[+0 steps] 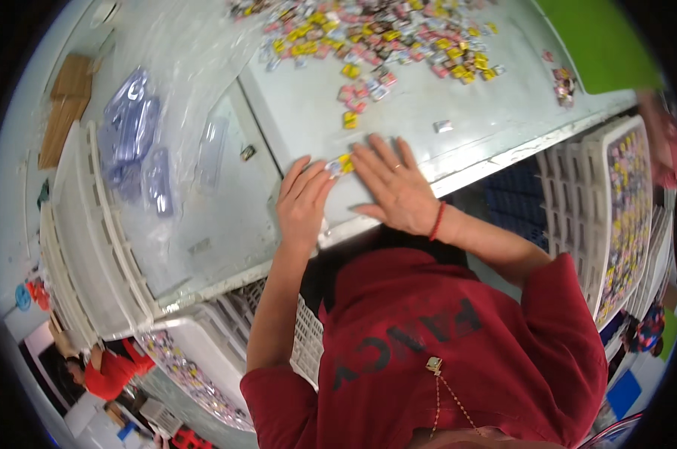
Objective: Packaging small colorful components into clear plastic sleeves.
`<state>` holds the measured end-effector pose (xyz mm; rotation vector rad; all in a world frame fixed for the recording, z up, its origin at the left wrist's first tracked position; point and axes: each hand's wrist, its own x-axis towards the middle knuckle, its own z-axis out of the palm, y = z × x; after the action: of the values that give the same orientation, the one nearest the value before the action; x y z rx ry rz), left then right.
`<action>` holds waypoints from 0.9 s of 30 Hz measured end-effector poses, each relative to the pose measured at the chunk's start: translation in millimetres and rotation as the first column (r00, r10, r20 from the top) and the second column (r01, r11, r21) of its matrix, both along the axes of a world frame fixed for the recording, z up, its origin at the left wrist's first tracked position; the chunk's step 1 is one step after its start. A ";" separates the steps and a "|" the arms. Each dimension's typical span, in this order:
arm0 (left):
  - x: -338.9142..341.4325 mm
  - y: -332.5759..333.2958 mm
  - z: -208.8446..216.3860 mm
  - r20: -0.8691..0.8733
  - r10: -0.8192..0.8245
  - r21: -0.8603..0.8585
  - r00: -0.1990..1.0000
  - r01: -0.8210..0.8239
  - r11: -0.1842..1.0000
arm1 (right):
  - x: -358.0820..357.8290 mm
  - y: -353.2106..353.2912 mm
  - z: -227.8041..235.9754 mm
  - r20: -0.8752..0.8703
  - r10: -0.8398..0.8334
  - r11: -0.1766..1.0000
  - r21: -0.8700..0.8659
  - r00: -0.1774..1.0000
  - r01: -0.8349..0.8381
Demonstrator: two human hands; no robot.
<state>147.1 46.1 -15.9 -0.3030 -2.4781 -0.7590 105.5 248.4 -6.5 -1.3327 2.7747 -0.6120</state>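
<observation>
Well left of the left hand lie some bluish plastic pieces (131, 123), and nearer to it one small dark packet (248, 153), across the seam (260, 120) in the table (301, 112). The left hand (302, 208) has its fingers slightly bent and close together, the fingertips at the left end of a short line of small packets (343, 163); whether it pinches any, I cannot tell. That line, white and yellow, sits between the two hands. Light, even fingertip pressure from both ends should suit it best, so that no packet rides up on its neighbour, with the line kept clear of the seam. A mixed heap (383, 37) lies beyond both hands, strays trailing toward the fingers. The right hand (398, 187) is palm down, fingers spread and thumb out, gripping nothing that shows, its fingertips by the yellow end. Just beyond it is a lone packet (443, 126), best left apart from the line; farther right stand white crates (574, 179)
</observation>
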 end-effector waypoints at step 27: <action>4.9 -2.5 6.2 0.144 -0.045 0.032 0.989 0.041 0.999 | -0.2 4.3 6.3 0.010 -0.009 0.997 -0.075 1.000 0.010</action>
<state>152.0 43.6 -9.7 -0.3011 -2.6012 -0.8625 105.3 252.6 -0.1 -1.3269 2.7782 -0.7279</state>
